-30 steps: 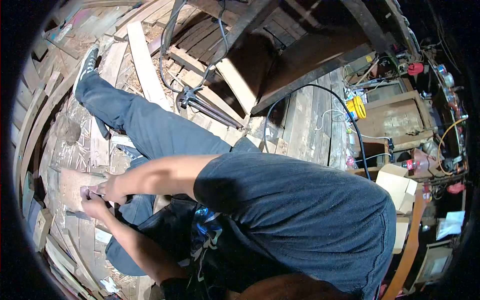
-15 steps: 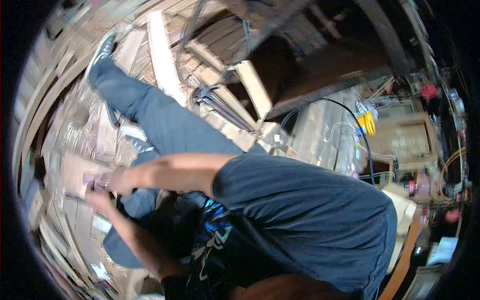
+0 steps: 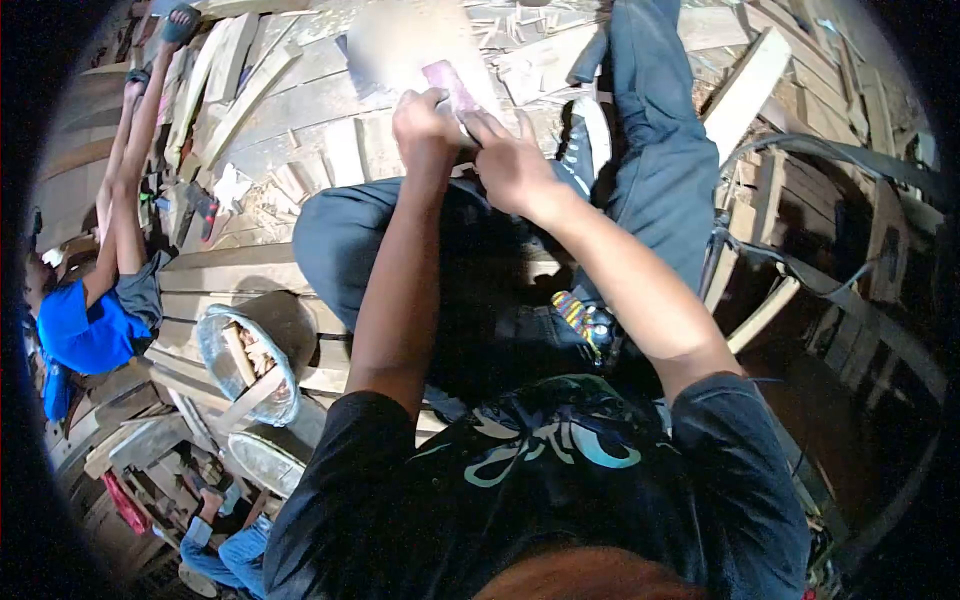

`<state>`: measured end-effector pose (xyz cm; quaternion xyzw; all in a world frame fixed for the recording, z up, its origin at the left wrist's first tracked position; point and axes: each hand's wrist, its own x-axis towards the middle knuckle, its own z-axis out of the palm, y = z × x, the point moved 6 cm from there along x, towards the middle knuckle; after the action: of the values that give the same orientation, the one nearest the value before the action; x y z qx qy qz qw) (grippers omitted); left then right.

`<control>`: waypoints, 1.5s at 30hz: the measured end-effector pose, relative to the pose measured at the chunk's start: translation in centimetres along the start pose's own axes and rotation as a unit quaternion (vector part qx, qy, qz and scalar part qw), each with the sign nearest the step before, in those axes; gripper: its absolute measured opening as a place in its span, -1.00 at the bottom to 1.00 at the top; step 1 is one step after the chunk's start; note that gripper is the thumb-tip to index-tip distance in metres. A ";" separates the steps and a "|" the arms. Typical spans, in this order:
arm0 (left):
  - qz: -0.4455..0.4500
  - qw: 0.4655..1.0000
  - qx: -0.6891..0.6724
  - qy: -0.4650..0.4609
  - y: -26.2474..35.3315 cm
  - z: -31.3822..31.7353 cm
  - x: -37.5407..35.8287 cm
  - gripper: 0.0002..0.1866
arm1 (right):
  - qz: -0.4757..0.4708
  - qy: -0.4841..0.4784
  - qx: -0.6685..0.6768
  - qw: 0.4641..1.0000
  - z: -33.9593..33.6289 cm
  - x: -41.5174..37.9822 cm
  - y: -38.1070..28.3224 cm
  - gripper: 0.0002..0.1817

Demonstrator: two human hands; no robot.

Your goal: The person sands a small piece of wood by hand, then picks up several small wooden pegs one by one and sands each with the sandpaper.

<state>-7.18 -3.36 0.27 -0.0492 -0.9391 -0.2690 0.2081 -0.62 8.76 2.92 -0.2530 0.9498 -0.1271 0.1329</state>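
My left hand (image 3: 425, 130) is closed beside the near end of a flat, pinkish-purple rectangular piece (image 3: 452, 84), its thumb along the edge. From the other side, my right hand (image 3: 512, 170) has its fingers bent against the same end. Both hands appear to hold the piece between them, though their grips are partly hidden. What the piece is made of cannot be made out. Beyond the hands lies a pale, brightly lit board (image 3: 420, 40), and the piece overlaps it. My legs, in dark trousers, are spread on either side.
A bucket (image 3: 292, 385) of wood scraps stands at the left. Near it are a person in a blue shirt (image 3: 85, 330) and a red-and-black tool (image 3: 209, 220). Loose boards (image 3: 750, 90) and a dark cable (image 3: 800, 145) lie at the right. Shavings litter the plank floor.
My view has swung round, so the hands now appear at the top centre instead of the left. They remain close together at the pinkish piece. The bucket and blue-shirted person have come into view.
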 end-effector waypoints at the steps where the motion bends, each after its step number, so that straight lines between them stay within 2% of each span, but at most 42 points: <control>1: 0.074 0.993 -0.041 0.082 1.3 -0.9 0.7 -0.78 | -0.004 0.022 0.005 1.000 0.2 0.1 0.2 -0.75; 2: 0.003 1.000 -0.020 0.004 0.8 0.0 1.6 -0.79 | -0.007 0.042 0.010 0.999 0.5 0.2 0.2 -0.76; 7: 0.007 1.000 0.002 -0.008 0.5 -0.4 -0.5 -0.83 | -0.022 0.061 0.004 0.998 0.4 0.3 0.2 -0.79; 10: 0.046 0.999 -0.015 0.016 1.3 -0.6 -0.5 -0.83 | -0.019 0.059 0.023 0.998 0.1 0.2 -0.1 -0.78; 11: 0.002 1.000 -0.006 0.004 0.8 -0.1 0.1 -0.85 | -0.017 0.045 0.030 0.998 -0.1 0.1 0.1 -0.77; 13: -0.011 1.000 0.002 -0.010 1.1 0.2 1.8 -0.83 | 0.001 0.014 0.050 0.999 -0.2 0.1 0.2 -0.74; 15: -0.004 1.000 0.001 -0.007 1.1 0.2 1.5 -0.82 | 0.013 0.050 0.081 0.995 2.1 0.6 0.9 -0.73; 17: 0.017 1.000 -0.007 -0.012 1.0 -0.3 -0.1 -0.81 | 0.011 0.017 0.023 1.000 0.6 0.3 0.2 -0.71; 18: -0.016 0.999 -0.034 -0.037 1.8 -1.2 -0.4 -0.80 | 0.002 -0.043 0.009 0.999 -0.5 0.2 -0.1 -0.67; 20: -0.074 0.995 -0.033 -0.064 -0.9 0.9 -0.4 -0.79 | 0.005 0.028 -0.012 1.000 1.1 0.4 0.0 -0.62; 23: -0.012 1.000 0.015 -0.015 0.2 0.6 2.1 -0.78 | 0.014 0.004 -0.046 0.999 0.7 0.3 -0.4 -0.57; 24: -0.070 0.997 -0.012 -0.025 0.7 0.4 2.7 -0.77 | 0.011 0.027 -0.031 0.999 0.8 0.3 -0.4 -0.57; 26: -0.060 0.995 0.008 -0.074 0.4 0.3 2.0 -0.74 | 0.006 0.076 -0.003 0.997 0.8 0.1 -0.1 -0.58; 27: -0.114 0.986 0.006 -0.119 -0.1 0.6 1.3 -0.74 | 0.005 0.030 -0.016 0.999 0.6 0.0 -0.1 -0.55; 30: -0.158 0.970 0.007 -0.183 1.1 -0.8 0.2 -0.74 | 0.006 -0.040 -0.022 0.999 -0.1 0.1 -0.4 -0.47; 31: -0.147 0.973 0.024 -0.174 0.6 -0.1 0.5 -0.75 | 0.004 -0.052 -0.030 0.998 0.5 0.3 -0.3 -0.35; 34: -0.091 0.989 0.020 -0.118 1.6 0.1 2.6 -0.74 | 0.005 0.031 0.038 0.999 0.3 0.3 -0.4 -0.33; 38: 0.020 0.999 0.025 -0.043 0.6 0.6 0.6 -0.74 | -0.003 0.062 0.007 0.998 0.6 -0.1 0.0 -0.33; 39: -0.105 0.986 0.001 -0.132 1.2 -0.3 0.6 -0.74 | -0.002 0.057 0.018 0.998 1.1 0.0 0.3 -0.32; 42: -0.070 0.992 -0.004 -0.106 1.1 -0.5 0.0 -0.76 | 0.003 0.073 0.047 0.996 1.8 0.2 0.3 -0.30; 43: -0.016 0.998 0.024 -0.064 1.1 -0.1 0.6 -0.76 | 0.020 0.026 0.030 0.999 0.2 -0.1 -0.4 -0.27; 44: -0.021 0.998 0.019 -0.059 0.6 0.7 1.1 -0.76 | 0.014 0.046 0.074 0.996 0.3 0.0 -0.3 -0.28; 45: -0.025 0.998 0.014 -0.055 0.8 0.9 1.9 -0.76 | 0.015 0.023 0.055 0.998 0.2 0.0 -0.5 -0.28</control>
<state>-9.06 -2.26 0.70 -0.0371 -0.9537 -0.2582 0.1500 -0.39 8.30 2.87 -0.2282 0.9479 -0.1832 0.1262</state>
